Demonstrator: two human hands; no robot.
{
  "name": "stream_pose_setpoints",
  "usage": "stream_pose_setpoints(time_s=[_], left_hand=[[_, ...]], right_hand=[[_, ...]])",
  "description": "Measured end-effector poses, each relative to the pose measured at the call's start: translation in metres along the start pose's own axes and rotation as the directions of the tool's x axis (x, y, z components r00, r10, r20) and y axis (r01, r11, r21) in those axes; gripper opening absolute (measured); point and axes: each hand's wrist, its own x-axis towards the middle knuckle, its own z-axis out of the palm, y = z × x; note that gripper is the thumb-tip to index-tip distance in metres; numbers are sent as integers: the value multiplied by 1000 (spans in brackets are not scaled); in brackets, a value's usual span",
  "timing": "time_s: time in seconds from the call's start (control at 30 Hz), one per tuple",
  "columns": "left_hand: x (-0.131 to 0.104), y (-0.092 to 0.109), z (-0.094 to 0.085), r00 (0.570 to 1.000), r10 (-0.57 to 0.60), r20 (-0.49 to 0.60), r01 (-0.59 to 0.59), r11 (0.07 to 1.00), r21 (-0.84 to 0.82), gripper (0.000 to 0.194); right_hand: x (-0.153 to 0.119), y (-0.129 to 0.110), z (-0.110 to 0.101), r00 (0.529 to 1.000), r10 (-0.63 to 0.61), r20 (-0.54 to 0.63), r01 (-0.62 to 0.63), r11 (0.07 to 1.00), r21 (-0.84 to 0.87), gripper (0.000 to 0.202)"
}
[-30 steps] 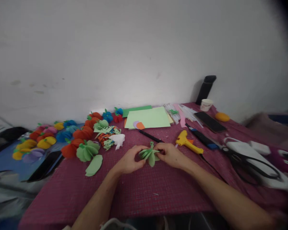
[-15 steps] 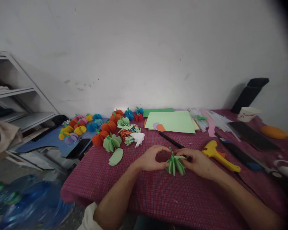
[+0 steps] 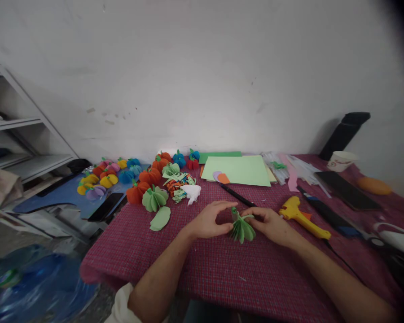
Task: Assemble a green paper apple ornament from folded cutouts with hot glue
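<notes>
A light green paper pumpkin with fanned folds and a darker green stem sits just above or on the cloth, between my two hands. My left hand curves around its left side, thumb and fingers at the folds. From the other side my right hand pinches the pumpkin's right edge. Both hands are closed on it. A yellow glue gun lies right of my right hand. Left of my left hand are a finished light green pumpkin and loose green paper pieces.
Orange pumpkins and paper scraps lie left of a green paper stack. A black pen is behind my hands. Glue sticks, a dark phone-like slab and a paper cup stand at right.
The green pumpkin has been turned and tilted between my hands, so its folds fan out differently. Both hands keep their hold, and the view has shifted slightly.
</notes>
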Motion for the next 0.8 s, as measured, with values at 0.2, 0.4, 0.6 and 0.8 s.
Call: stream_pose_setpoints(time_s=[0.2, 0.4, 0.6, 0.8], left_hand=[[2, -1, 2, 999, -31, -41, 31, 1000, 0, 51], [2, -3, 4, 990, -77, -117, 74, 997, -30, 49], [5, -4, 9, 968, -143, -206, 129, 988, -80, 28], [8, -8, 20, 948, -217, -235, 199, 975, -97, 16]], right_hand=[[2, 3, -2, 999, 16, -39, -14, 999, 51, 18], [3, 7, -3, 996, 56, -67, -47, 991, 125, 22], [6, 13, -4, 984, 64, -169, -54, 996, 66, 21], [7, 13, -1, 963, 51, -263, -45, 999, 29, 18]])
